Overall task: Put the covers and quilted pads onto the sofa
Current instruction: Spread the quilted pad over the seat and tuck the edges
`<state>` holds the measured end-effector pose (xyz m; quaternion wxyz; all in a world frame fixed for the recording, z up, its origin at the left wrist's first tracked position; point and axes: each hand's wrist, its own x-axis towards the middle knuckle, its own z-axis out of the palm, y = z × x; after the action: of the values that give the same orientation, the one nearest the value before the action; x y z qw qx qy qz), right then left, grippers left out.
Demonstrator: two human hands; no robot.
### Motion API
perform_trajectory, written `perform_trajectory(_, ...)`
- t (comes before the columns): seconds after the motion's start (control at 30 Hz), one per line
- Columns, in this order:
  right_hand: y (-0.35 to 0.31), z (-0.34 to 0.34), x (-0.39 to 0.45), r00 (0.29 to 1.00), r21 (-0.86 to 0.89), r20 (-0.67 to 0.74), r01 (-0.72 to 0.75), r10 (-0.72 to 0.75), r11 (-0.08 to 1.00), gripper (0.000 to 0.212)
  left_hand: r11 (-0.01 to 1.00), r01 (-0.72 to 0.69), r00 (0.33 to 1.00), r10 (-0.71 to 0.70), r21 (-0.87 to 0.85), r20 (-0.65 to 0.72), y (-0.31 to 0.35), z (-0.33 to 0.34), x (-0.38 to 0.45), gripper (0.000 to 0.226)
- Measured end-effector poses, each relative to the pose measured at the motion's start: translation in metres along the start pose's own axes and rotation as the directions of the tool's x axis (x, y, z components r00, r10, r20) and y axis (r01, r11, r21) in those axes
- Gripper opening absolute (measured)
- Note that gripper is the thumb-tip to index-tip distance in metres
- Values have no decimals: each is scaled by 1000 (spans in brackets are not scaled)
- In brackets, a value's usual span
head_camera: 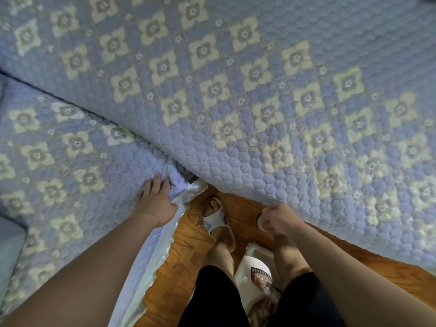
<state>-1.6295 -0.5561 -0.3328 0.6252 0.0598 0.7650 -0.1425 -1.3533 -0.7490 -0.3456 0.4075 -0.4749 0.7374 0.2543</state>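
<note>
Quilted pads, two counted, are spread over the sofa: the large pad [259,95] from 12 to 3 o'clock, the smaller pad [59,161] at 9. Corner fitting appears to be in hand. The left hand [157,204] is pressed with fingers flat on the smaller pad's bunched corner; the right hand [280,218] is curled around the large pad's front edge. Tugging and smoothing is likely called for next

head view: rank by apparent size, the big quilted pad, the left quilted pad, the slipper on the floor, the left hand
1. big quilted pad
2. left quilted pad
3/4. slipper and left hand: look alike; the hand is nearer the camera, so unranked.
</note>
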Motion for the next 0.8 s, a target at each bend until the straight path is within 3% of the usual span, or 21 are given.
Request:
perform_trajectory(0.07,-14,6,4,992,6,42,119,-119,993,10,998,-34,999,36,54,-32,4,2,-6,87)
perform_trajectory(0.13,-32,6,3,972,-33,-6,234,-235,972,12,977,-160,986,165,139,-30,11,0,-13,80)
perform_trajectory(0.23,-45,-13,-8,910,-245,-135,353,-392,903,22,921,-308,946,324,237,-27,25,-11,-6,61)
perform_trajectory(0.33,-43,-34,-5,904,-386,-171,305,-393,870,30,867,-284,901,387,409,-194,38,-36,22,48)
perform_trajectory(0.47,-48,-39,12,913,-409,-139,299,-383,862,31,732,-176,929,344,659,-134,56,-65,55,25)
perform_trajectory(0.6,-48,-42,32,910,-378,-166,297,-380,877,27,654,-134,925,352,744,-143,74,-57,52,19)
perform_trajectory(0.7,-41,-48,31,902,-317,-159,338,-401,886,29,698,-109,936,311,708,-163,83,-62,39,17)
perform_trajectory(0.8,-34,-57,18,836,-334,-256,395,-486,856,36,845,-125,944,262,520,-199,100,-69,29,17)
